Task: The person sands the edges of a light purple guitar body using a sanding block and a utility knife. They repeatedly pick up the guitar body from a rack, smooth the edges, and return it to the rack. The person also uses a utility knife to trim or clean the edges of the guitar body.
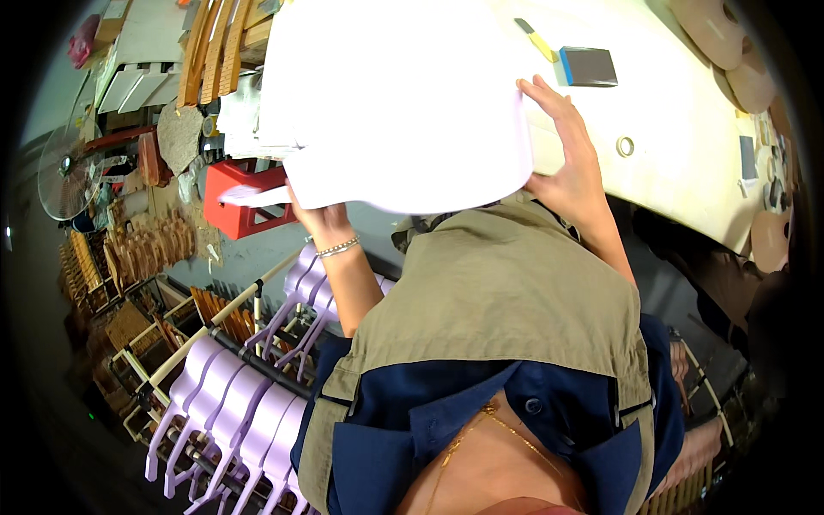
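A large pale lilac guitar body (403, 112), washed out by the light, lies across the front edge of the work table before me. A narrow lilac part (257, 196) juts out from its left side. My left hand (324, 219), a bracelet at its wrist, is closed around the near left edge by that narrow part; its fingertips are hidden underneath. My right hand (562, 150) grips the right edge, with thumb and fingers spread along the rim. A black and blue sanding block (589, 67) and a yellow utility knife (537, 41) lie just beyond it.
A roll of tape (626, 147) sits on the pale table (687, 112). To the left are a red stool (227, 202), wooden necks (210, 51) and a fan (70, 163). Lilac guitar bodies (227, 386) hang on a rack close by my left side.
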Demonstrator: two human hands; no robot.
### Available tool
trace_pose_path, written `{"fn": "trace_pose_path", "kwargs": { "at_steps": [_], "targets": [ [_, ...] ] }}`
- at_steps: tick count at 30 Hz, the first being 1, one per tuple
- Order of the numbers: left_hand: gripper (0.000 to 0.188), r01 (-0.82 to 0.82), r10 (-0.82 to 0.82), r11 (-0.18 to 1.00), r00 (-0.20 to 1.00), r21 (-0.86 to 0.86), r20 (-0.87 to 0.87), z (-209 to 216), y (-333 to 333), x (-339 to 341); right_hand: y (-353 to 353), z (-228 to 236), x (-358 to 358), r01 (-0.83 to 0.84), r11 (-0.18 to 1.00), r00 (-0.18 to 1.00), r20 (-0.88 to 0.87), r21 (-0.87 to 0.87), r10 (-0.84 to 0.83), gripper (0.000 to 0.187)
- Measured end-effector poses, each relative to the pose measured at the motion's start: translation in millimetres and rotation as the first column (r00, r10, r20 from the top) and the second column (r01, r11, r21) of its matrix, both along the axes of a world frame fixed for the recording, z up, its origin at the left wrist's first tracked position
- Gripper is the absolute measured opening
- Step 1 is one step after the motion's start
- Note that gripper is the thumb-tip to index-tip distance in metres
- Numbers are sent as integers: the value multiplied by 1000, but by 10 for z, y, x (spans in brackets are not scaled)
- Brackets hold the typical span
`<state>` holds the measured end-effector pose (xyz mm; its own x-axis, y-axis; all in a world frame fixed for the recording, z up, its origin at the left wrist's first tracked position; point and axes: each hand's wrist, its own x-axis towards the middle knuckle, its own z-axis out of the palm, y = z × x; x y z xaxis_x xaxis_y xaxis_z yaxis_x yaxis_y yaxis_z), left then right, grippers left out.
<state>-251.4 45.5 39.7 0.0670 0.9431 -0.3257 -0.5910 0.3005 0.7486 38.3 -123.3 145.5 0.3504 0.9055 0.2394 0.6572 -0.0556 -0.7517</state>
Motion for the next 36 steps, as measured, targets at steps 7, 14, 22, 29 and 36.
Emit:
{"fn": "trace_pose_path", "kwargs": {
  "at_steps": [7,14,22,29,36],
  "targets": [
    [42,226,-228,974,972,-30,-52,-221,-383,21,161,17,-191,-274,930,820,-446,245,359,105],
    [41,257,-263,964,961,-73,-87,-206,-571,116,198,-84,-117,-321,894,917,-132,311,376,61],
    [38,-19,76,978,960,-209,270,13,11,-89,148,-625,113,-143,955,769,-578,259,272,95],
    [41,-186,179,975,982,122,66,504,18,255,125,-1205,103,-117,973,799,-563,200,212,115],
    [53,-167,199,969,964,179,-176,782,-27,440,54,-1096,129,-27,985,773,-620,172,129,113]
  ]
}}
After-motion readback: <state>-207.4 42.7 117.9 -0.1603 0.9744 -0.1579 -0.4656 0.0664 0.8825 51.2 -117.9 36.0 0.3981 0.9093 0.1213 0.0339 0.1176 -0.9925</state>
